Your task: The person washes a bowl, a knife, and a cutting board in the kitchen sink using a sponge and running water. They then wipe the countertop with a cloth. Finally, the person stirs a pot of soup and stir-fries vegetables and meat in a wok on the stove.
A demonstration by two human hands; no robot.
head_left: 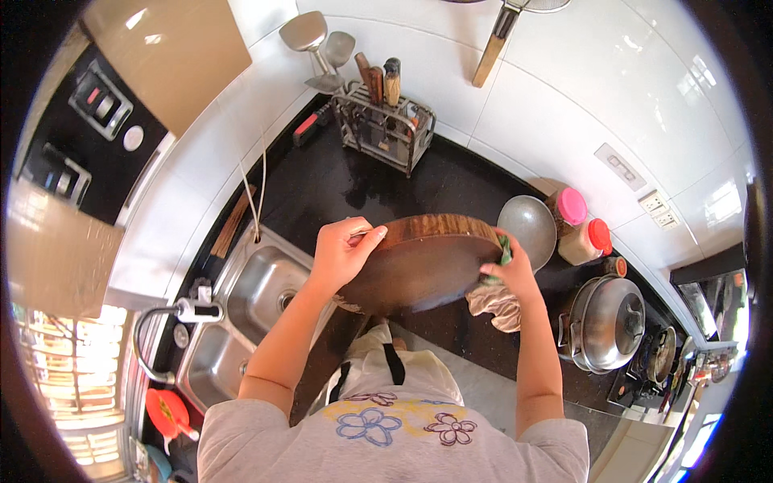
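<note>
A thick round wooden chopping board (419, 270) is tilted up in front of me above the black counter. Its bark-like rim faces the wall. My left hand (348, 248) is closed on the board's left edge, thumb over the rim. At the opposite edge my right hand (513, 274) is closed round a green scouring pad (505, 251), partly hidden by the fingers and pressed to the rim. Just below that hand a crumpled beige rag (497, 306) lies on the counter. The board's lower edge is near my body.
A double steel sink (270, 294) with a tap (197, 311) is at left. Behind stands a metal knife rack (386, 133) with ladles beside it. To the right are a metal bowl (527, 229), lidded jars (584, 241), a large lidded pot (608, 322) and a stove (636, 378).
</note>
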